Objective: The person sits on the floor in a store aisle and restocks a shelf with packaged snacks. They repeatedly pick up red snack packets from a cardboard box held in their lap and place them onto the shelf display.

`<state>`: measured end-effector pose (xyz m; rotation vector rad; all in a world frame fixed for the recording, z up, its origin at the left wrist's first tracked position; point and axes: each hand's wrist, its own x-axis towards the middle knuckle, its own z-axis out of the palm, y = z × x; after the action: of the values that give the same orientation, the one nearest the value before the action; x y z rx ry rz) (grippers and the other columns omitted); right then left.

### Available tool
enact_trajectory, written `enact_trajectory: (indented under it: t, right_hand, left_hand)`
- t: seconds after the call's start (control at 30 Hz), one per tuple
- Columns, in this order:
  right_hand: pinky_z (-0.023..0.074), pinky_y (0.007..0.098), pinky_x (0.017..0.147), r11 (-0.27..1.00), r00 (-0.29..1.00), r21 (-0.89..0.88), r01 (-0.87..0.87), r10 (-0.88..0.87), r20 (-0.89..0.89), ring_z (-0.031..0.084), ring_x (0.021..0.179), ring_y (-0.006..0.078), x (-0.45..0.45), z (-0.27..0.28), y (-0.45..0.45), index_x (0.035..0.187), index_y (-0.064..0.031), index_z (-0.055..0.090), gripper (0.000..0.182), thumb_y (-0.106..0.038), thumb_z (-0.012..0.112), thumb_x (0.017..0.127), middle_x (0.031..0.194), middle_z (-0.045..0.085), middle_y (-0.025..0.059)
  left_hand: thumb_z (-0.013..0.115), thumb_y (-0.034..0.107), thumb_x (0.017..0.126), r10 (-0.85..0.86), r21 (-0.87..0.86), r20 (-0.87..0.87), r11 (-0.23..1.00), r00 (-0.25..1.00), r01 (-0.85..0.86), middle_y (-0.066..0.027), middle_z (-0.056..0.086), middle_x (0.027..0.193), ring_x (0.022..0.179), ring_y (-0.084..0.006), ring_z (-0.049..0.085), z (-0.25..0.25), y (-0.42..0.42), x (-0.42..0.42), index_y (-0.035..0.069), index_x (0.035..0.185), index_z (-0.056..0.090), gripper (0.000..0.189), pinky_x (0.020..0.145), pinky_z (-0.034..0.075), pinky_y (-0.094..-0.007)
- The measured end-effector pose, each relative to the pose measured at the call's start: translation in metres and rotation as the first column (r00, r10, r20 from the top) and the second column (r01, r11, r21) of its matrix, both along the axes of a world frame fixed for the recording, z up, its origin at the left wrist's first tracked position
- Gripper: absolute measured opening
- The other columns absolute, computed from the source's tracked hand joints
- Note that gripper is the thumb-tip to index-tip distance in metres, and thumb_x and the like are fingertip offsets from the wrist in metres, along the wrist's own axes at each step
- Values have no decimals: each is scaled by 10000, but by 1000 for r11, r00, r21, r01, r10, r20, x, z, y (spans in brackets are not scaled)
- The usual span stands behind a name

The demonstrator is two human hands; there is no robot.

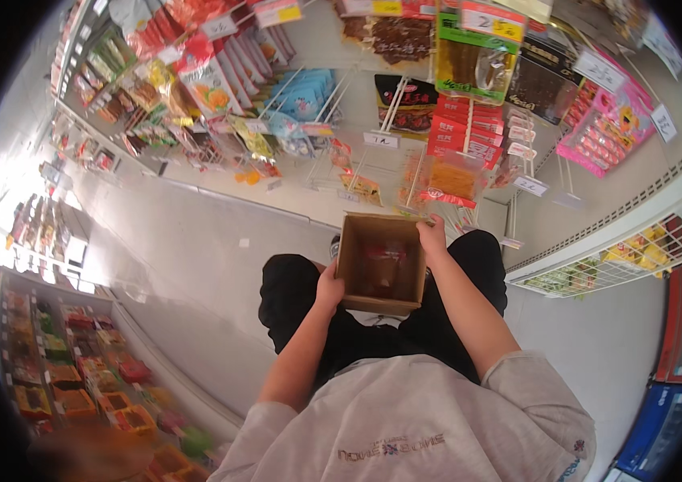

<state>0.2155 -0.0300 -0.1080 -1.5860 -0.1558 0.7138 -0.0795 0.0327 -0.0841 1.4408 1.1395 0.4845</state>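
Note:
An open-topped cardboard box (350,247) is held between my knees, its mouth facing up at me. My left hand (330,288) grips its left side near the lower corner. At the upper right corner, my right hand (432,236) holds the rim. A reddish clear packet (384,253) lies deep inside, though the shadow hides its details. Just beyond the box hang snack packets on wire hooks, the closest being an orange-brown snack packet (454,179) with a red lower edge.
A pegboard shelf (371,102) of hanging snacks curves ahead. A wire basket (612,256) with yellow bags juts out at right, near red (681,325) and blue (657,428) chiller cabinets. Shelves of packaged food (76,361) stand at lower left, beside the pale tiled floor (196,289).

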Motion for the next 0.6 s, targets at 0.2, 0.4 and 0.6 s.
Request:
enact_trajectory:
  t: [0.2,0.4,0.6]
  right_hand:
    - [488,382,919,994,985,-58,-95,85,-151,594,1079,247,-14,-6,-43,1378,-33,510,546,-81,618,845,1216,622,120]
    - [490,390,933,965,988,-218,-149,155,13,626,1098,281,-16,3,-68,1374,-53,534,504,-41,539,870,1189,661,134]
    - [480,453,974,906,932,-424,3,151,328,619,1163,421,-18,-37,-114,1407,-65,509,522,-42,487,886,1219,659,261]
  left_hand:
    - [407,-121,819,-47,94,-36,994,998,50,-173,693,1238,1194,-270,646,6,3,19,88,1444,543,673,1004,465,-315]
    - [392,-127,791,-145,34,23,989,989,144,-200,682,1242,1196,-316,637,-24,22,38,100,1455,533,715,1005,465,-337]
    - [425,-63,815,-240,-194,-87,956,967,220,-246,624,1316,1257,-412,569,-47,13,79,55,1485,457,680,1037,447,-401]
